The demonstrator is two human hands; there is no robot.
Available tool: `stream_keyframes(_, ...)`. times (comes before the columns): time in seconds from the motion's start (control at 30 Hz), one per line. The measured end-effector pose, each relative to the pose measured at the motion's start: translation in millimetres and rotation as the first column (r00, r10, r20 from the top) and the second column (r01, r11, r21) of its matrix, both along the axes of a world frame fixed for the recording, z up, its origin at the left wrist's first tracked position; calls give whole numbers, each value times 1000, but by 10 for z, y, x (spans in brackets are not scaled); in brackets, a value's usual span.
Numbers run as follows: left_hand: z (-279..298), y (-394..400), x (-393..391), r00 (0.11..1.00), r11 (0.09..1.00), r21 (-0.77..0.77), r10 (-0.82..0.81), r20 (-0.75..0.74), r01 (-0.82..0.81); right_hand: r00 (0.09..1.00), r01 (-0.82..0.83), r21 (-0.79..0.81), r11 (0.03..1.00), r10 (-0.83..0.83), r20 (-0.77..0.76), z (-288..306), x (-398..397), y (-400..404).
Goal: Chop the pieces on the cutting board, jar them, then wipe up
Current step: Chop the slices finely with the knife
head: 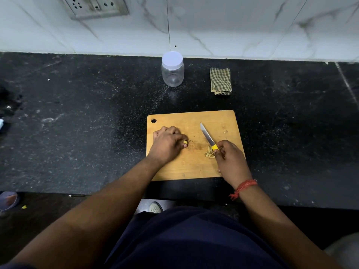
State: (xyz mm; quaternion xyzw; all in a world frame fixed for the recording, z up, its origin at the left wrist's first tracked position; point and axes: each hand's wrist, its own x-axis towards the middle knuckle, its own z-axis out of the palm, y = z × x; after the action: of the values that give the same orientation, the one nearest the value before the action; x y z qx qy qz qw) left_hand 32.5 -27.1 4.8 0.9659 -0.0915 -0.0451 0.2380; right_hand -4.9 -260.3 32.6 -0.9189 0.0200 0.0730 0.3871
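Cutting board [194,167]: wooden, hanging hole at its far left corner, lying on the dark speckled surface [87,123] near the front edge.

Left hand [167,144]: knuckles up on the board's left part, fingers curled, pinching a small yellowish uncut piece [185,142] against the wood.

Right hand [231,160]: fingers wrapped round the yellow handle of a paring knife [208,138], blade angled up and away to the far left, clear of the piece.

Cut pieces [209,153]: a small heap of pale slivers just beside the knife handle; a few crumbs [225,130] lie apart near the board's right edge.

Step in hand, as judged: chopping, partly done. To do it well, keep the left fingertips tucked behind the knuckles, bring the blade across to the held piece, and slice thinly while feeding it forward; the piece is small, so slipping is the risk.

Jar [172,69]: clear plastic, white lid on, standing at the back of the surface, nothing visible inside.

Checked cloth [220,81]: folded, right of the jar, apart from it.
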Motion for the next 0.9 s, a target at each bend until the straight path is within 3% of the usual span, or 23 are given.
stream_keyframes(0.53, -47, -33, -6, 1000, 1000, -14, 16, -23, -16, 1000, -29, -2, 1000, 29, -9, 18, -4, 36)
stream_keyframes(0.9, -82, 118, -74, 998, 996, -82, -15, 57, 20, 998, -55, 6, 998, 55, -19, 49, -23, 96)
